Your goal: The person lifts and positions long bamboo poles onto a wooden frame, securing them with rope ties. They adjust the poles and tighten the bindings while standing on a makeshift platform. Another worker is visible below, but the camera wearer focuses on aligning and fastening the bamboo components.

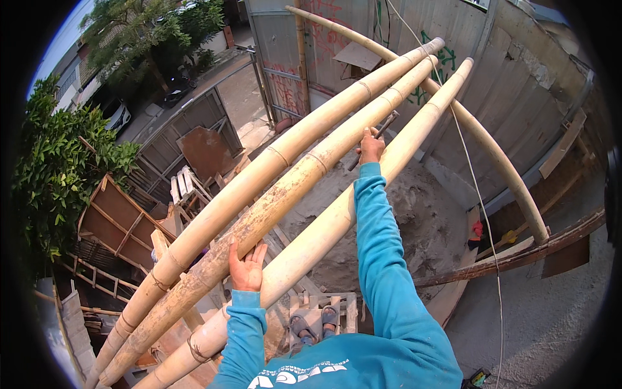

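Note:
Three long bamboo poles run side by side, slanting from the lower left up to the upper right. My left hand [246, 269] has its fingers and thumb spread, touching the underside of the stained middle pole [259, 220]. My right hand [371, 148] is closed around a dark, bar-like metal tool [390, 120], in the gap between the middle pole and the right pole [389, 162]. The kind of tool is unclear. To the left lies the third pole [259, 165]. Knots of tie wire [197, 350] circle the poles near their lower ends.
A bamboo crosspiece [499, 155] passes beneath the poles' far ends. My sandalled feet [317, 324] stand on a wooden platform [350, 311] high above the ground. A thin cable [479, 194] hangs at right. Below are a sand heap [414, 214], scrap wood, and a metal fence [512, 71].

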{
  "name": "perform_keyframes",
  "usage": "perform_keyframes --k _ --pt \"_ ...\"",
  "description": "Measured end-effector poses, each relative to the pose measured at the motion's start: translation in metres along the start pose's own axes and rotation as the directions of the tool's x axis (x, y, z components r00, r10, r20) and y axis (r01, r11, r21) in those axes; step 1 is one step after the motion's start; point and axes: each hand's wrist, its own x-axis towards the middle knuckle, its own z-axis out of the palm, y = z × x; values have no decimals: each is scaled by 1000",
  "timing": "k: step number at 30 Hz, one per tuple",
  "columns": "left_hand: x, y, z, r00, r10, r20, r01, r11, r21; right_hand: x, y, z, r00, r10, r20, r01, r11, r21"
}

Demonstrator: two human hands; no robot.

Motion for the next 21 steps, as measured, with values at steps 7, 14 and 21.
perform_keyframes --k 7,14,21 --pt "-66 49 56 934 1 358 -204 823 530 -14 6 -11 984 -119 135 118 993 13" --pt "-143 182 -27 722 571 391 -487 17 873 -41 -29 -26 947 -159 280 -10 853 521" --pt "-221 269 -83 784 537 313 85 -592 802 -115 -36 -132 917 -205 343 -106 704 702"
